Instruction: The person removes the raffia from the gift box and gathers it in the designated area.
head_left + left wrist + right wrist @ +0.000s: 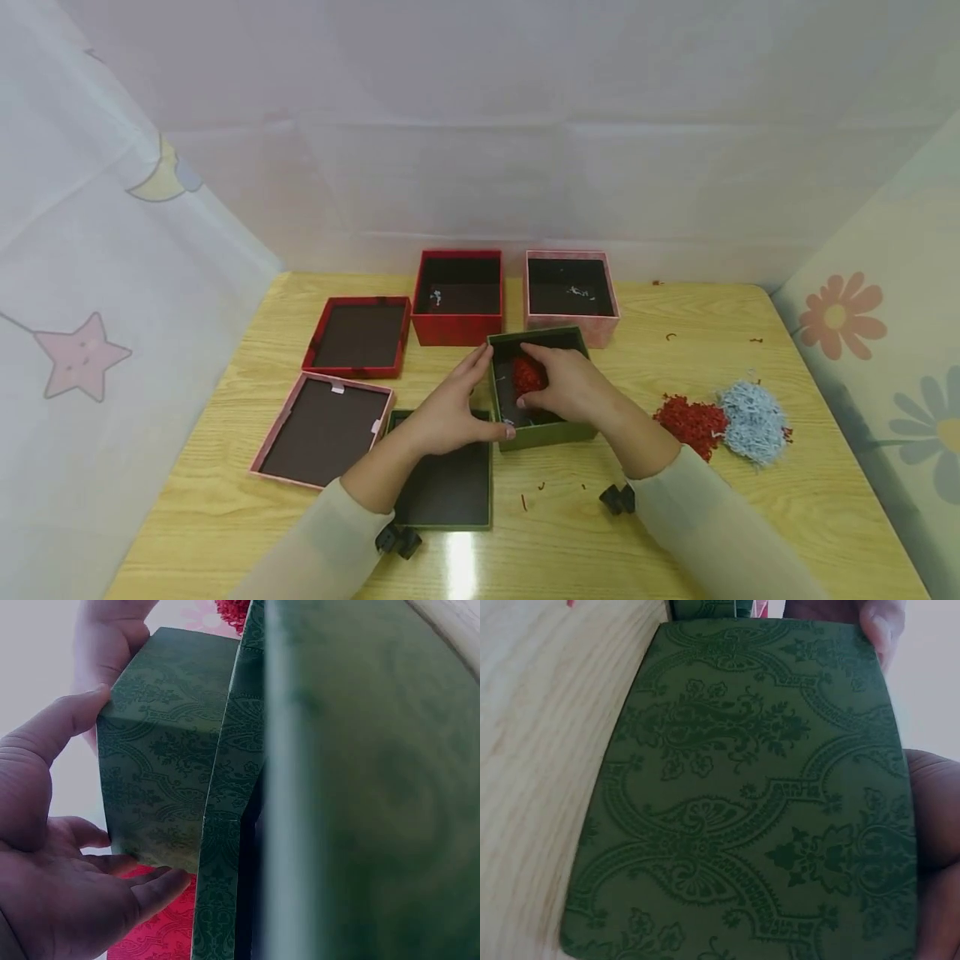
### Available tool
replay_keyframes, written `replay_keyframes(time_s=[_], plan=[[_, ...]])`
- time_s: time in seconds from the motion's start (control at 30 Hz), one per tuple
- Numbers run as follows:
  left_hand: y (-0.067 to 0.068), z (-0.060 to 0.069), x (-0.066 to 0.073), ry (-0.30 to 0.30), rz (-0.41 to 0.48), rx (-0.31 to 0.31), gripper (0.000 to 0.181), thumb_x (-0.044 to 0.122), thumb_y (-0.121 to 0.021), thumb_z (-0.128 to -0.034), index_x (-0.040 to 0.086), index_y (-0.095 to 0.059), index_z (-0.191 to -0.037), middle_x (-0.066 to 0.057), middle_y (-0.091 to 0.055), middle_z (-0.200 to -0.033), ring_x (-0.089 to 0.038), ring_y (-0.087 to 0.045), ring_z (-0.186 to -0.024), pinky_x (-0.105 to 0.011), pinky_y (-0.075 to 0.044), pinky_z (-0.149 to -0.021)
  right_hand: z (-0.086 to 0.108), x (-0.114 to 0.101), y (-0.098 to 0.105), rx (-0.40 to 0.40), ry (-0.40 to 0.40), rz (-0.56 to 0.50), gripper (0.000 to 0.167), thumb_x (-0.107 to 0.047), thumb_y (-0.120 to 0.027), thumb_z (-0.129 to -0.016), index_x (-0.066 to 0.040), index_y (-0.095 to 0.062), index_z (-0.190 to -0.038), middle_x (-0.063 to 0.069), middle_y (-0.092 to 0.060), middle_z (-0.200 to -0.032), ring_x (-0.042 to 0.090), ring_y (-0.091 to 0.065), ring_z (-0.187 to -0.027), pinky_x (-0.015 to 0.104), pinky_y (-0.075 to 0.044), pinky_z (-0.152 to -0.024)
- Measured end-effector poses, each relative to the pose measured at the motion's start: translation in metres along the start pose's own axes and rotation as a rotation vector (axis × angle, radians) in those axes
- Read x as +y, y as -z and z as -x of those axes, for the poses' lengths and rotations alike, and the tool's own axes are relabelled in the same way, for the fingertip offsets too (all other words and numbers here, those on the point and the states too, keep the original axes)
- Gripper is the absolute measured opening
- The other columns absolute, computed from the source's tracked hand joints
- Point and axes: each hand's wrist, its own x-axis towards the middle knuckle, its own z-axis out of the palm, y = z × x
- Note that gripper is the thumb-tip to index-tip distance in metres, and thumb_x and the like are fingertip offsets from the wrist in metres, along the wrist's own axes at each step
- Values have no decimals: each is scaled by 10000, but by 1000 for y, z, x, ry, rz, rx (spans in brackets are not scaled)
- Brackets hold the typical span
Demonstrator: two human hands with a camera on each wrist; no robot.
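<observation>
An open green patterned box [551, 435] stands slightly turned in the middle of the table. My left hand [452, 410] holds its left side, thumb round the near corner and fingers at the far one. In the left wrist view the left hand [60, 855] spans the green box's side [161, 750]. My right hand [567, 383] reaches inside, its thumb and fingers around a clump of red shredded paper [527, 375]. The right wrist view shows mostly the box's green wall [727, 795], which hides the red paper there. A green lid [444, 492] lies under the left forearm.
Behind stand a red box [457, 329] and a pink box [570, 327], with pale shreds inside. A red lid [360, 333] and a pink lid [322, 429] lie at left. At right sit piles of red shreds [690, 423] and pale blue shreds [753, 421]. Stray red bits dot the table.
</observation>
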Motion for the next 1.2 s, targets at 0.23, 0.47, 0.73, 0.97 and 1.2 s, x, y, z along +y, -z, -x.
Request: replay_keyframes(time_s=[0.23,0.47,0.73,0.97,1.2], plan=[[1,-2,1,3,36,-32,1210,412,-905,-792,224,-107,-1683,103,-29,-1731,-213,-131,-1572,-541,-302,-1226,-14,4,-5,-67,-18,63,818,-280,-908,-811,-38,-539,-1500,152,-665,-1359,333,-619,-1244,505,-497,-1076],[0,-2,0,7,54,-32,1213,430,-905,-789,242,-107,-1682,107,-31,-1733,-206,-142,-1569,-538,-308,-1223,-22,7,-11,-85,-22,78,717,-173,-922,-788,-119,-630,-1441,112,-697,-1313,317,-641,-1191,492,-516,-1043],[0,-1,-3,12,60,-29,1223,471,-907,-777,305,-96,-1677,70,-70,-1736,-231,-177,-1562,-555,-315,-1216,-25,9,-14,-76,-27,100,556,-86,-874,-797,-154,-731,-1330,64,-744,-1220,296,-672,-1132,447,-558,-965],[-1,1,0,46,71,-26,1218,468,-910,-777,351,-92,-1673,81,-130,-1715,-262,-226,-1548,-576,-326,-1203,-23,10,-11,-76,-46,53,457,-56,-832,-820,-140,-764,-1264,37,-758,-1153,213,-654,-961,410,-571,-882],[-2,2,0,59,81,-20,1213,467,-911,-778,384,-89,-1666,63,-155,-1712,-269,-212,-1554,-595,-310,-1205,-17,6,1,-71,-56,-37,475,-51,-813,-826,-196,-761,-1275,18,-748,-1127,200,-605,-851,339,-540,-739]])
